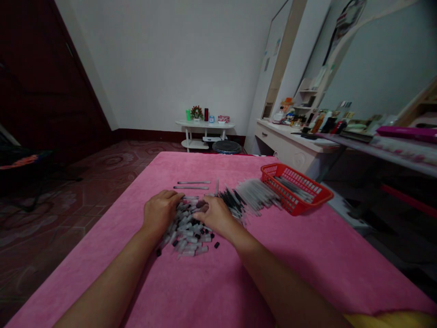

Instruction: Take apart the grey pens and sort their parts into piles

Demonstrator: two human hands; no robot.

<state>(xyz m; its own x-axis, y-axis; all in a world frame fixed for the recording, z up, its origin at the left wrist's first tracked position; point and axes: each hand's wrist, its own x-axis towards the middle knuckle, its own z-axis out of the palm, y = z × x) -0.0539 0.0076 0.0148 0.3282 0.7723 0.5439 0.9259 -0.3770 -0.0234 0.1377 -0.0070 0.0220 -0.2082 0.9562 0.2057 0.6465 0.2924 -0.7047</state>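
Note:
A loose pile of small translucent caps, with short black plugs mixed in, lies on the pink cloth. My left hand rests at the pile's left edge. Its fingers are bent together and point into the pieces; what they hold, if anything, is hidden. On the other side, my right hand reaches over the pile, thumb and fingers apart, with no piece clearly gripped. Two thin pens lie side by side beyond the hands. Dark-tipped sticks are heaped just right of my right hand.
A stack of clear tubes leans against a red plastic basket, which holds more thin sticks. The pink cloth covers the table. A dresser with bottles stands at right, and a small white side table by the wall.

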